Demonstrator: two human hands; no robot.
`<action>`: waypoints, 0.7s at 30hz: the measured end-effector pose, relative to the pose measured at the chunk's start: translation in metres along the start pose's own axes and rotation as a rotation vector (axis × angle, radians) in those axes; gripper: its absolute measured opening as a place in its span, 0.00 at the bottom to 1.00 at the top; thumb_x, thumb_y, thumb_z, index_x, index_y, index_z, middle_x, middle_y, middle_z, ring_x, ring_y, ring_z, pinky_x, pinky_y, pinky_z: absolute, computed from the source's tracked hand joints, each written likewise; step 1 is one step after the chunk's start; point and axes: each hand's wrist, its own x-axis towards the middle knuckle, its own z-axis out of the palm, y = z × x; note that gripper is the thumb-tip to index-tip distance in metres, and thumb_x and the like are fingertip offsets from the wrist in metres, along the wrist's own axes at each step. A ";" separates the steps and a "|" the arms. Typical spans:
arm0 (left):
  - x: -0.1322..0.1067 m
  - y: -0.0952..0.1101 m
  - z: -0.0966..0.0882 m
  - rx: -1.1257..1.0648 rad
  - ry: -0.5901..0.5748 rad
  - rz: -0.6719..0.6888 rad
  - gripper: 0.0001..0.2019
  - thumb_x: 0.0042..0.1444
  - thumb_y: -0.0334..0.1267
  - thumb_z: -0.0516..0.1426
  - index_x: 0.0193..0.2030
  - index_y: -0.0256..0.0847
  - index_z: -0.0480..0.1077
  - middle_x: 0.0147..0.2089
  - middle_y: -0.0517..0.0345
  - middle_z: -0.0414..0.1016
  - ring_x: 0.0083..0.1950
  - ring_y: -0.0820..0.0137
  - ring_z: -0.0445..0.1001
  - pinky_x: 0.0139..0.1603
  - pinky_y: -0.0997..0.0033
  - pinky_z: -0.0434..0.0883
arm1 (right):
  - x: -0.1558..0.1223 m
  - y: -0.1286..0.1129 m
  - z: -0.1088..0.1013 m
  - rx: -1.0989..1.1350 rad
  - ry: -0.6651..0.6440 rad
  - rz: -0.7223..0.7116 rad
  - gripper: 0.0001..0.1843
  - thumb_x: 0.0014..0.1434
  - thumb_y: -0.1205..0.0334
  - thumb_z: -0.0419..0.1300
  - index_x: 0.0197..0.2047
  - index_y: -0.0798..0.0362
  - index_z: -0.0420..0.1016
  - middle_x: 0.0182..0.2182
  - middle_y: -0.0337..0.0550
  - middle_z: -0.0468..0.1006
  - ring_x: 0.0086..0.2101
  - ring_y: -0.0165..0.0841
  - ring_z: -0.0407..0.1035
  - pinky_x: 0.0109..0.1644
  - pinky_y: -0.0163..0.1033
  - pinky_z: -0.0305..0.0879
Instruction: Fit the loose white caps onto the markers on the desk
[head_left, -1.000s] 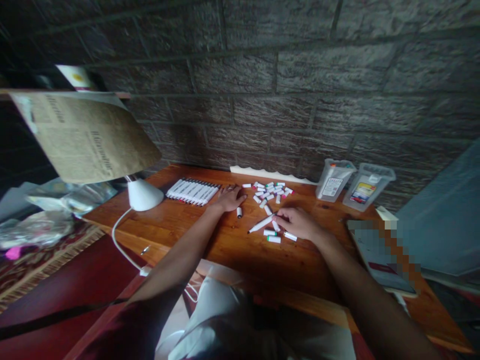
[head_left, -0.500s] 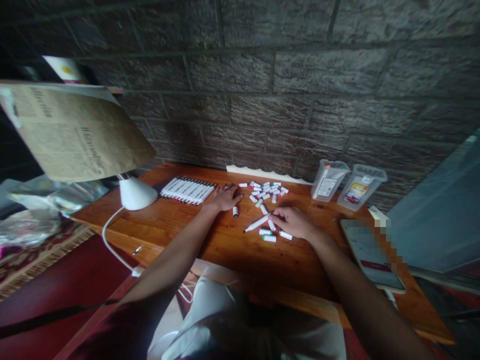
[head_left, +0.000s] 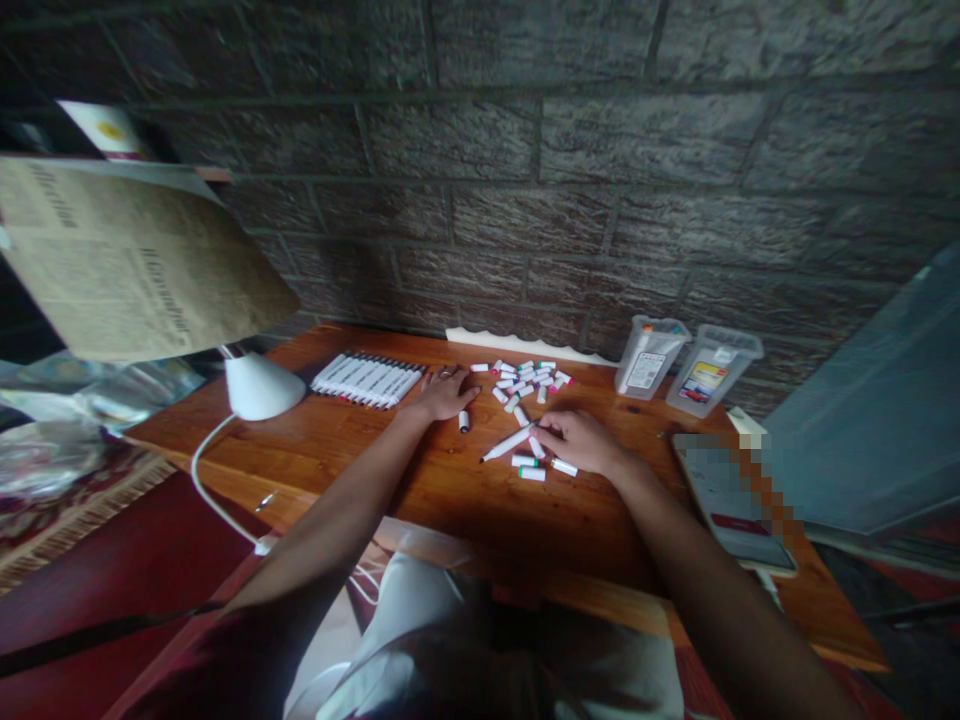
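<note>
My right hand (head_left: pixel 576 440) pinches a white marker (head_left: pixel 507 443) by one end, and its dark tip points left toward the tabletop. Flat on the table, fingers spread, rests my left hand (head_left: pixel 445 393), with nothing in it. Just below its thumb a white cap with a black end (head_left: pixel 464 422) lies alone. To its left, a row of white markers (head_left: pixel 367 381) lies side by side. Several loose white caps (head_left: pixel 527 379) with coloured ends are scattered between and beyond the hands. A green-ended cap (head_left: pixel 532 473) and a few others lie below the right fingers.
Two clear plastic boxes (head_left: pixel 713 370) stand at the back right of the wooden table (head_left: pixel 450 490). A tablet (head_left: pixel 735 505) with a cable lies at the right edge. On the left stands a lamp (head_left: pixel 262 385) with a printed shade. A brick wall (head_left: pixel 487 240) rises behind.
The whole view has shifted slightly, so things appear a little further left. Both hands keep nearly the same place on the table, and the marker stays in my right hand.
</note>
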 end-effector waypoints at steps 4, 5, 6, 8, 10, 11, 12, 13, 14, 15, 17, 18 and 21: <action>-0.001 0.000 0.000 0.001 0.000 -0.001 0.32 0.64 0.55 0.44 0.69 0.39 0.57 0.71 0.46 0.54 0.72 0.56 0.52 0.71 0.55 0.49 | 0.000 0.001 0.001 -0.001 0.003 -0.004 0.18 0.64 0.50 0.53 0.32 0.53 0.76 0.28 0.39 0.79 0.27 0.26 0.67 0.31 0.31 0.52; 0.000 0.000 0.000 0.002 0.002 0.000 0.31 0.64 0.55 0.44 0.68 0.39 0.57 0.71 0.46 0.54 0.72 0.56 0.52 0.71 0.55 0.49 | 0.000 0.001 0.001 -0.003 0.003 -0.003 0.19 0.64 0.50 0.53 0.32 0.53 0.76 0.28 0.39 0.79 0.26 0.26 0.67 0.31 0.31 0.52; 0.000 0.000 0.000 0.003 0.004 0.002 0.31 0.64 0.55 0.44 0.68 0.39 0.57 0.71 0.46 0.54 0.72 0.56 0.52 0.71 0.55 0.50 | 0.000 0.001 0.000 -0.007 0.004 0.000 0.19 0.64 0.50 0.53 0.31 0.53 0.76 0.27 0.39 0.79 0.26 0.25 0.67 0.31 0.31 0.51; 0.000 0.000 0.000 0.007 0.006 0.005 0.31 0.64 0.55 0.44 0.68 0.40 0.58 0.71 0.46 0.55 0.71 0.56 0.53 0.70 0.55 0.50 | 0.000 0.000 0.000 -0.014 0.008 0.004 0.19 0.64 0.50 0.53 0.30 0.53 0.76 0.26 0.39 0.78 0.25 0.25 0.66 0.30 0.32 0.51; 0.000 0.000 -0.001 0.009 0.004 0.005 0.31 0.64 0.55 0.44 0.68 0.39 0.58 0.70 0.46 0.56 0.71 0.57 0.53 0.70 0.55 0.50 | 0.000 -0.001 0.000 -0.016 0.014 0.005 0.19 0.63 0.50 0.54 0.30 0.54 0.76 0.25 0.39 0.77 0.25 0.25 0.65 0.30 0.31 0.50; -0.001 0.001 -0.002 0.008 0.000 0.002 0.31 0.64 0.56 0.43 0.68 0.39 0.57 0.71 0.46 0.55 0.72 0.57 0.52 0.71 0.55 0.50 | 0.000 -0.001 -0.001 -0.016 0.015 0.005 0.19 0.63 0.50 0.54 0.30 0.54 0.76 0.25 0.39 0.77 0.25 0.25 0.65 0.30 0.31 0.50; -0.001 0.002 -0.002 0.007 -0.006 -0.002 0.31 0.65 0.56 0.43 0.68 0.40 0.57 0.71 0.46 0.55 0.72 0.57 0.52 0.71 0.55 0.50 | 0.000 -0.001 -0.001 -0.014 0.015 0.006 0.19 0.63 0.50 0.54 0.29 0.54 0.75 0.25 0.39 0.77 0.25 0.25 0.65 0.30 0.31 0.50; -0.002 0.002 -0.003 0.005 -0.010 -0.008 0.32 0.64 0.56 0.43 0.69 0.40 0.57 0.71 0.46 0.54 0.72 0.56 0.51 0.71 0.55 0.50 | 0.000 -0.001 -0.001 -0.012 0.013 0.007 0.19 0.63 0.50 0.54 0.29 0.54 0.75 0.25 0.39 0.76 0.25 0.25 0.64 0.30 0.31 0.50; -0.002 0.003 -0.004 0.003 -0.014 -0.013 0.32 0.64 0.56 0.44 0.69 0.40 0.57 0.71 0.47 0.54 0.72 0.56 0.51 0.71 0.55 0.50 | 0.000 -0.001 -0.001 -0.011 0.011 0.010 0.20 0.64 0.50 0.53 0.29 0.54 0.75 0.24 0.39 0.76 0.25 0.25 0.64 0.30 0.31 0.50; -0.002 0.003 -0.004 0.002 -0.017 -0.018 0.32 0.64 0.56 0.44 0.69 0.40 0.57 0.71 0.47 0.53 0.72 0.55 0.51 0.71 0.54 0.50 | 0.001 -0.001 -0.001 -0.012 0.007 0.013 0.20 0.64 0.50 0.53 0.29 0.54 0.75 0.24 0.38 0.75 0.24 0.24 0.64 0.30 0.31 0.49; -0.002 0.004 -0.004 0.001 -0.019 -0.023 0.33 0.64 0.57 0.44 0.69 0.39 0.57 0.71 0.46 0.54 0.72 0.54 0.51 0.71 0.54 0.50 | 0.001 -0.001 -0.001 -0.014 -0.003 0.023 0.19 0.64 0.50 0.54 0.29 0.54 0.75 0.23 0.38 0.75 0.24 0.24 0.64 0.29 0.32 0.49; -0.001 0.004 -0.004 0.002 -0.017 -0.022 0.33 0.64 0.57 0.44 0.69 0.39 0.56 0.71 0.46 0.53 0.72 0.54 0.51 0.71 0.54 0.50 | 0.001 -0.001 -0.001 -0.015 -0.007 0.026 0.19 0.63 0.50 0.54 0.30 0.54 0.76 0.23 0.38 0.75 0.24 0.24 0.63 0.29 0.32 0.49; 0.000 0.003 -0.002 0.004 -0.016 -0.024 0.33 0.64 0.57 0.43 0.69 0.40 0.56 0.72 0.46 0.53 0.72 0.54 0.51 0.71 0.53 0.50 | 0.000 0.000 -0.001 -0.017 -0.007 0.019 0.18 0.64 0.51 0.54 0.30 0.55 0.76 0.23 0.38 0.75 0.23 0.24 0.62 0.29 0.32 0.49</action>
